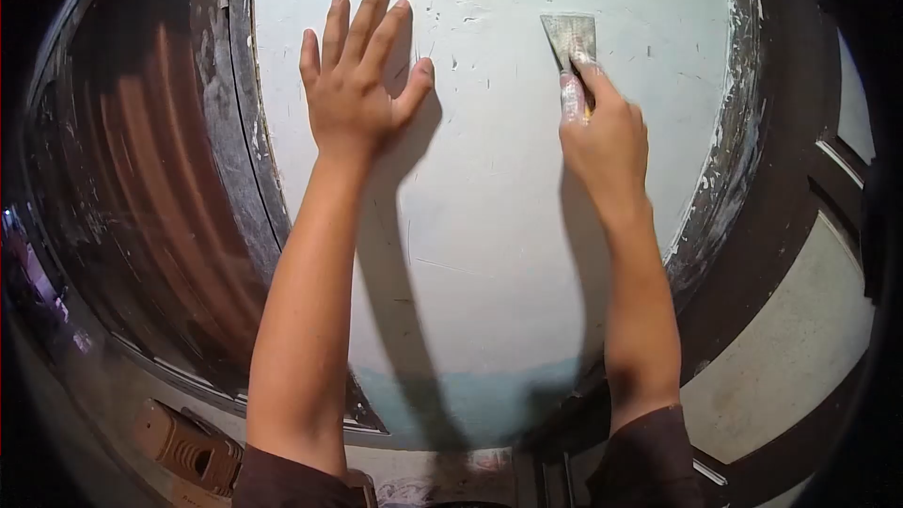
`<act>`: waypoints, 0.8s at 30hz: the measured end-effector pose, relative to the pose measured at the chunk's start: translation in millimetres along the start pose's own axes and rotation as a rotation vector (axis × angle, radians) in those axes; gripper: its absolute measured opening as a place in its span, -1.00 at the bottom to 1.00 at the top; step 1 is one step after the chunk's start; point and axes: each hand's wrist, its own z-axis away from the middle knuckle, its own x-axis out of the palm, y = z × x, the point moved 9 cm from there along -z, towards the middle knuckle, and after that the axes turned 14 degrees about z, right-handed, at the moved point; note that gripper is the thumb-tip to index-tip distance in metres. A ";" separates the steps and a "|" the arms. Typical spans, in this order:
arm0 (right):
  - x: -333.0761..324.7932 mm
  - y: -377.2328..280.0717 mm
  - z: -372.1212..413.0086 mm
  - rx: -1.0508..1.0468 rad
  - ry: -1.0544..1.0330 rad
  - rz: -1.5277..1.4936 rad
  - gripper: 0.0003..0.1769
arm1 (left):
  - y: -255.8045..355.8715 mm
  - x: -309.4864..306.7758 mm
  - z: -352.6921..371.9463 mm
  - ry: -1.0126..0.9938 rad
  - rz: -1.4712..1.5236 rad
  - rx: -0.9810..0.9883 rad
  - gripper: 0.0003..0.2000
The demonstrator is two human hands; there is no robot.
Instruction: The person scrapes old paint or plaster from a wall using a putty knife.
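Observation:
My left hand [362, 75] lies flat with fingers spread against a pale plastered wall [489, 226]. My right hand [602, 136] grips a putty knife [570, 38] by its handle, with the index finger along it. The wide metal blade is pressed to the wall above that hand, coated in pale filler. Small nicks and scratches mark the plaster around the blade. Both forearms reach up from dark sleeves at the bottom of the view.
A dark paint-smeared frame [240, 141] borders the wall on the left, another dark frame [752, 132] on the right. Reddish-brown ribbed shutters [141, 179] stand further left. A brown perforated brick [188, 452] lies on the floor at lower left. Pale floor tiles [790, 348] show at lower right.

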 end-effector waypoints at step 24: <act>5.6 -10.1 -0.9 0.007 -0.024 0.084 -0.65 | -4.3 -4.6 2.7 0.038 0.045 -0.003 -0.43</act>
